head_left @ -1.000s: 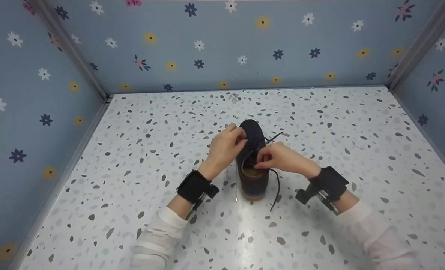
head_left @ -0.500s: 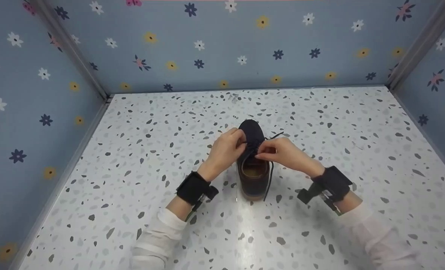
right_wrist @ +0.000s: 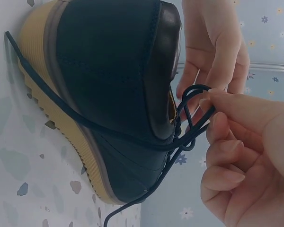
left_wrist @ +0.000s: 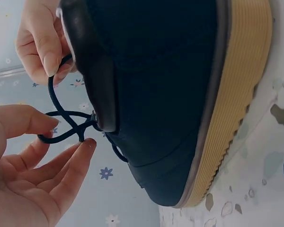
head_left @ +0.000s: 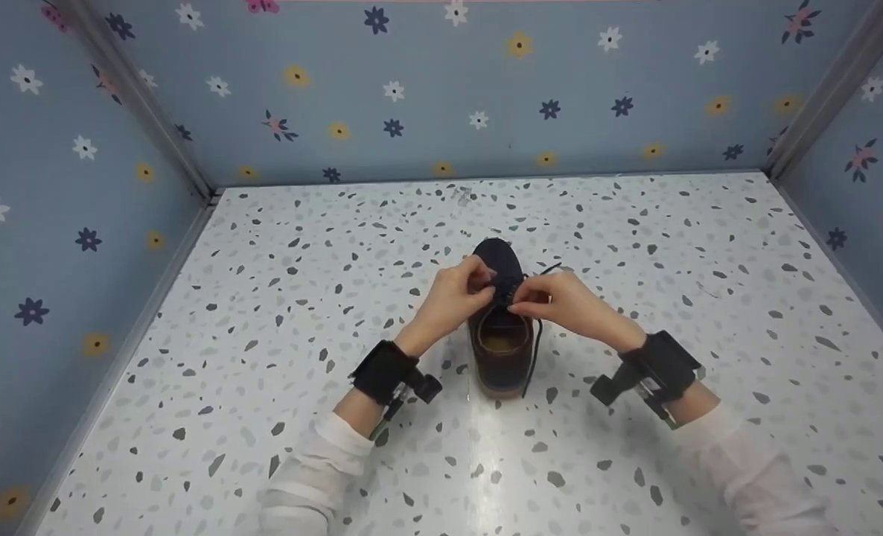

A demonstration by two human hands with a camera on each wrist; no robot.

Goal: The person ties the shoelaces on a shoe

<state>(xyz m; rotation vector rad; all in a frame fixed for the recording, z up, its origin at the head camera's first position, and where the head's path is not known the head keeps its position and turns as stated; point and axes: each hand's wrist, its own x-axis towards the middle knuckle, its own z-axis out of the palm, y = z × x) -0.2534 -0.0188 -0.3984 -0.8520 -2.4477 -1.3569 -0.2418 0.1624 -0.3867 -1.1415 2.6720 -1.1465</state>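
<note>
A dark blue lace-up shoe with a brown collar and a ribbed tan sole stands upright, toe pointing away. Both hands are at its lacing. The left hand holds a loop of the dark shoelace between thumb and curled index finger, another fingertip beside the crossing strands. Opposite it, the right hand pinches a lace loop between thumb and forefinger, seen close up in the right wrist view, its other fingers curled. One loose end trails along the shoe's right side; another sticks out forward right of the lacing.
White speckled tabletop lies under the shoe. Blue flowered panels rise at the back, left and right. Each wrist wears a black strap with a small camera.
The right hand has moved forward from the shoe's opening to the lacing, drawing the trailing end closer to the shoe. The left fingers have shifted slightly right and nearer, with thumb and forefinger spread wider.
</note>
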